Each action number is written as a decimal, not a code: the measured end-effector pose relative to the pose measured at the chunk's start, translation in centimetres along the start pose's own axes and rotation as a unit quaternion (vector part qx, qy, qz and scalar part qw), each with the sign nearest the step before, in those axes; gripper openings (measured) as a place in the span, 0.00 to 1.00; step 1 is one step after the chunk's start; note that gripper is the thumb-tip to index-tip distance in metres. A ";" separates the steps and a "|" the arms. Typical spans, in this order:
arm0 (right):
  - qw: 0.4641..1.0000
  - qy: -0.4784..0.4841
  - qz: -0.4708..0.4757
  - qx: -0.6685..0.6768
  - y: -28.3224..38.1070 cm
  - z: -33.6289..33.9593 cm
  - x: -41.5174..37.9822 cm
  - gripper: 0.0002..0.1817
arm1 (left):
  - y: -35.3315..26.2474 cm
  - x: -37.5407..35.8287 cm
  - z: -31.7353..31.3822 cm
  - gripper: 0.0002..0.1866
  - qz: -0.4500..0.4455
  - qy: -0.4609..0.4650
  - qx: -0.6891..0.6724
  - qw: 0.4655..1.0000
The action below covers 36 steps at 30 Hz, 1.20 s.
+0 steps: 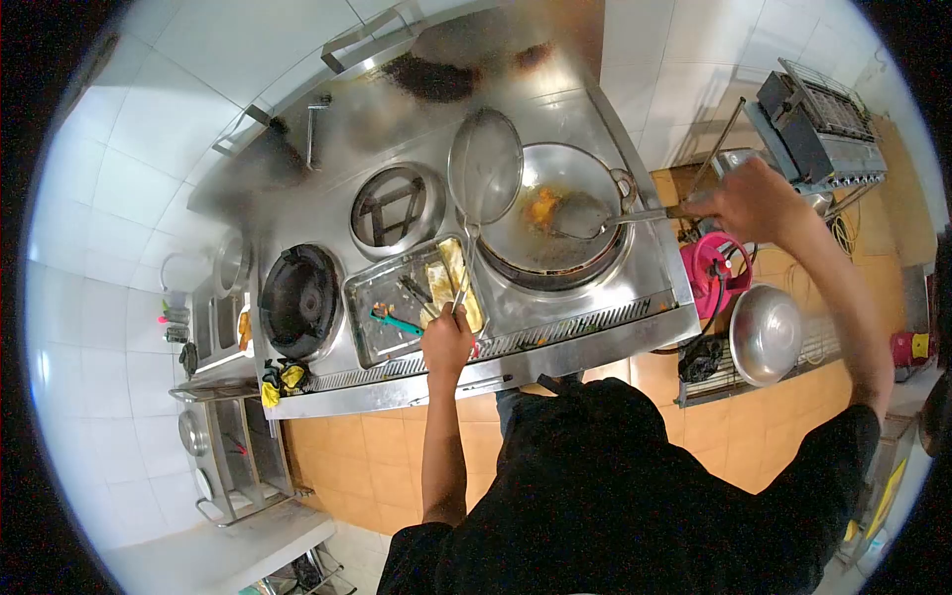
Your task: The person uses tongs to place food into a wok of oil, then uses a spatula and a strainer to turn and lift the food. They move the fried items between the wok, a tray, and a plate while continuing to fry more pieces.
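My left hand (pixel 448 344) is wrapped round the handle of a round mesh strainer (pixel 485 164), whose bowl is held up beside the wok's left edge. The fingers of my right hand (pixel 751 201) are closed round the handle of a metal spatula (pixel 587 226). The spatula's head is inside the wok (pixel 535 178), touching or close to a small orange-brown mass of food (pixel 543 208). A steel tray (pixel 369 349) lies left of the wok, holding tongs, a teal-handled tool (pixel 402 323) and a yellowish block (pixel 436 288).
Left on the stove are an uncovered burner (pixel 395 210) and a dark round burner (pixel 297 301). Yellow-and-black cloths (pixel 288 377) lie at the front left corner. To the right stand a pink container (pixel 706 273), a metal bowl (pixel 766 335) and a grill appliance (pixel 818 129).
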State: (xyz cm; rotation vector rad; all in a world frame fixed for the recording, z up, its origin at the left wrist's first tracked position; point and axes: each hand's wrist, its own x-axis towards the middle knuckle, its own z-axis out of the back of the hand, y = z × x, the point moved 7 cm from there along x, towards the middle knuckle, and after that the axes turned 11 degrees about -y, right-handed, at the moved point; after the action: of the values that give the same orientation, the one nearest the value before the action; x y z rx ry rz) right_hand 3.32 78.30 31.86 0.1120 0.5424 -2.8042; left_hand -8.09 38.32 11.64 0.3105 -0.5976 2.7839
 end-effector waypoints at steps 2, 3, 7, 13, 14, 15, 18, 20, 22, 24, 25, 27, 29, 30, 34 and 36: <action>0.999 0.016 0.027 -0.014 -0.6 1.5 2.1 0.21 | -0.5 0.0 0.1 0.16 0.015 0.001 -0.003 1.000; 0.998 0.037 0.053 -0.025 -0.6 2.0 3.1 0.21 | -0.6 0.0 0.0 0.16 0.030 0.006 -0.007 1.000; 0.992 0.101 0.075 -0.011 -0.2 2.6 6.9 0.23 | -0.6 -0.8 -0.6 0.17 0.040 0.006 0.006 0.999; 0.977 0.173 0.112 -0.057 1.3 1.2 9.8 0.27 | -1.0 -0.8 -0.4 0.17 0.040 0.017 0.016 0.999; 0.973 0.185 0.121 -0.072 1.5 0.9 10.0 0.27 | -1.1 -0.6 -0.3 0.17 0.040 0.014 0.016 0.999; 0.968 0.197 0.130 -0.087 1.7 0.6 10.2 0.27 | -1.6 -0.4 -0.1 0.17 0.033 0.024 0.037 0.998; 0.960 0.224 0.136 -0.099 1.9 0.0 11.0 0.27 | -2.4 0.1 -0.4 0.17 0.020 0.035 0.072 0.997; 0.961 0.228 0.124 -0.097 2.0 -0.2 11.6 0.28 | -2.6 0.4 -0.8 0.17 -0.002 0.025 0.087 0.996; 0.961 0.236 0.113 -0.094 2.0 -0.7 12.0 0.28 | -2.6 0.9 -1.1 0.17 -0.006 0.035 0.079 0.996; 0.964 0.215 0.131 -0.090 2.7 -0.9 12.4 0.28 | -2.7 1.0 -1.4 0.18 -0.007 0.047 0.069 0.996; 0.963 0.217 0.133 -0.091 2.9 -1.3 12.4 0.28 | -2.9 1.2 -1.4 0.17 -0.028 0.052 0.069 0.996; 0.974 0.184 0.115 -0.072 3.0 -1.8 12.6 0.29 | -3.3 1.3 -0.8 0.16 -0.050 0.057 0.066 0.995; 0.979 0.174 0.088 -0.059 3.5 -2.3 12.1 0.29 | -3.6 1.3 -0.5 0.15 -0.056 0.098 0.067 0.991; 0.984 0.161 0.064 -0.045 3.7 -2.5 11.9 0.29 | -3.7 1.4 -0.6 0.15 -0.060 0.096 0.063 0.992; 0.996 0.088 -0.001 0.015 3.9 -5.2 10.3 0.16 | -2.5 0.9 -1.5 0.14 -0.040 0.116 0.051 0.991; 0.998 0.049 -0.009 0.041 4.7 -5.3 8.6 0.19 | -2.1 0.8 -1.7 0.14 -0.038 0.125 0.042 0.991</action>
State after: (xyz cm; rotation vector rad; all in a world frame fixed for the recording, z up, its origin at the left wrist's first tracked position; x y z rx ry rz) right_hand -3.46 73.89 24.17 0.2638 0.4529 -2.8514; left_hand -8.47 41.05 11.16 -0.0010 -0.4003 2.7194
